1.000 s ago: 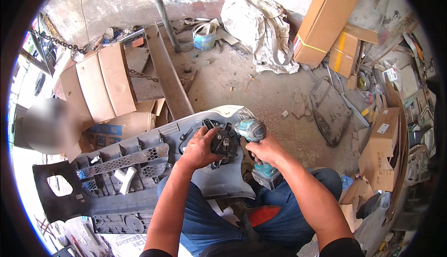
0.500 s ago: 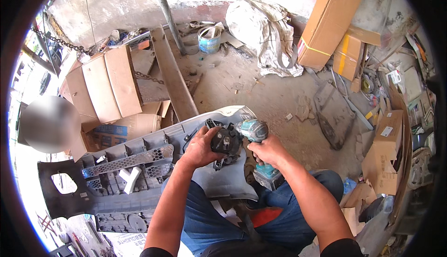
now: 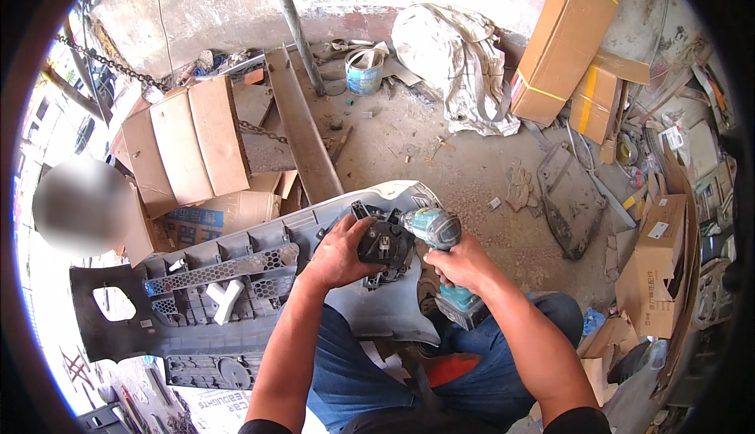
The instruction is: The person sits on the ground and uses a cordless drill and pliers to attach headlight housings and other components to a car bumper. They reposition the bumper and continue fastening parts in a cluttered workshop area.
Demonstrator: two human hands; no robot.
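Across my lap and to the left lies a long grey car bumper [image 3: 283, 332], its ribbed inner side facing up. Near its right end sits a round black fog lamp [image 3: 387, 244], with the fingers of my left hand [image 3: 344, 255] wrapped round its left side. My right hand [image 3: 460, 261] grips a teal cordless drill [image 3: 434, 227] by the handle. The drill's nose points left, at the upper right edge of the lamp; its tip is too small to tell whether it touches. A white Y-shaped piece [image 3: 224, 300] rests on the bumper.
Opened cardboard boxes [image 3: 185, 151] stand beyond the bumper at the left. Past them lie a metal channel [image 3: 303, 127], a blue bucket [image 3: 364, 72] and a white cloth heap [image 3: 456, 57]. Tall cartons [image 3: 570, 33] lean at the far right; scrap and a torn box [image 3: 653, 269] line the right side.
The whole scene has shifted slightly right in the view. The drill has tilted a little, its nose still by the lamp. My left hand keeps its hold.
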